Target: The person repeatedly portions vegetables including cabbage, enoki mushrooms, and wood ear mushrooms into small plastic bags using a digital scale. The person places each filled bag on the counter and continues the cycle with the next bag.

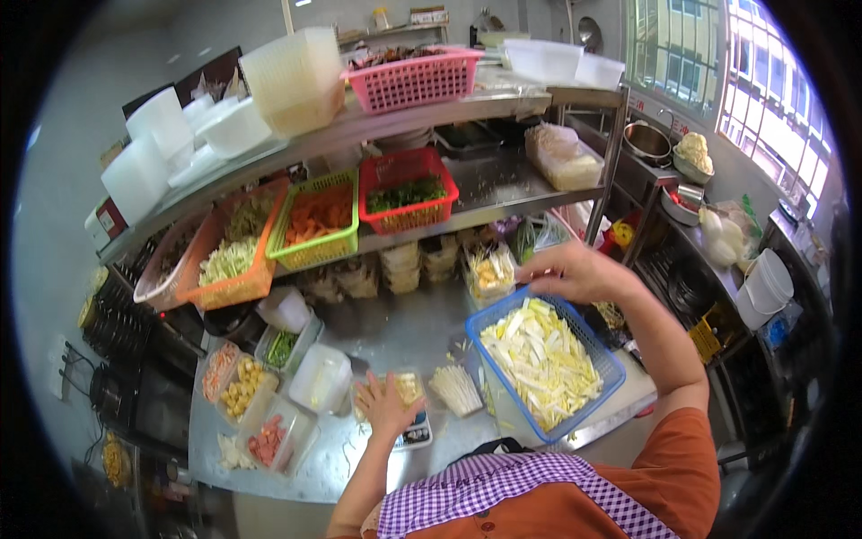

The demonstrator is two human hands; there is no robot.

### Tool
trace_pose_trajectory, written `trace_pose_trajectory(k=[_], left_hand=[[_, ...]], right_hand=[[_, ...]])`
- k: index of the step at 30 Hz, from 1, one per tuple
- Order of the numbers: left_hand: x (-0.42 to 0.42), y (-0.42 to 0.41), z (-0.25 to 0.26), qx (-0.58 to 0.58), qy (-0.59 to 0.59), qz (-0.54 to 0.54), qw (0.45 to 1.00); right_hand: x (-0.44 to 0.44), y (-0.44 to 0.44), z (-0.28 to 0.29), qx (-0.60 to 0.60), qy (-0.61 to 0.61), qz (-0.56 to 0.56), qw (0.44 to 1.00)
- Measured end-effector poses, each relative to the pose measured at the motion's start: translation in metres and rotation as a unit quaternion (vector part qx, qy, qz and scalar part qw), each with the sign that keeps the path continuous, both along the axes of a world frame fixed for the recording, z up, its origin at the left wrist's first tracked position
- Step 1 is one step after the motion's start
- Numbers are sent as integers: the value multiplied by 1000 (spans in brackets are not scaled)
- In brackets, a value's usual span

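Observation:
My left hand (385, 409) lies with its fingers spread over a clear plastic container (409, 385) of pale food. Under that container, a kitchen scale (419, 436) partly shows. My right hand (576, 271) reaches across the back of a blue plastic basket (613, 381) filled with cut cabbage (539, 364). Its bent fingertips meet the right rim of a filled clear plastic box (493, 271) that sits on top of another box. Between the scale and the basket lies a bunch of enoki mushrooms (456, 391).
Tubs of sausage pieces (268, 439), yellow chunks (244, 389) and chopped greens (283, 349) stand at left, beside a white tub (321, 378). A steel shelf (498, 185) overhangs the table, bearing orange (256, 269), green (316, 252) and red (411, 219) baskets. Stacked boxes (401, 266) line the back.

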State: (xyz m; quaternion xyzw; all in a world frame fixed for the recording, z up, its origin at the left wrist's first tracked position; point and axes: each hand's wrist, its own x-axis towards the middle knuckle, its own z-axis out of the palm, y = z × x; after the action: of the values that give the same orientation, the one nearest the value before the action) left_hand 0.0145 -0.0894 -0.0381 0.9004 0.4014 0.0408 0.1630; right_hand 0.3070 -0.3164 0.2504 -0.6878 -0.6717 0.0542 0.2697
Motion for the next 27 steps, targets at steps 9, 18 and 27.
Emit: trace_pose_trajectory(k=[9, 18, 27], left_hand=[[-6, 4, -4, 27, 25, -6, 999], [-40, 6, 34, 30, -254, 8, 967], [-106, 17, -8, 95, -394, 145, 903]], right_hand=[[66, 158, 244, 231, -251, -84, 936], [93, 274, 247, -168, -167, -151, 960], [117, 294, 272, 184, -19, -185, 965]])
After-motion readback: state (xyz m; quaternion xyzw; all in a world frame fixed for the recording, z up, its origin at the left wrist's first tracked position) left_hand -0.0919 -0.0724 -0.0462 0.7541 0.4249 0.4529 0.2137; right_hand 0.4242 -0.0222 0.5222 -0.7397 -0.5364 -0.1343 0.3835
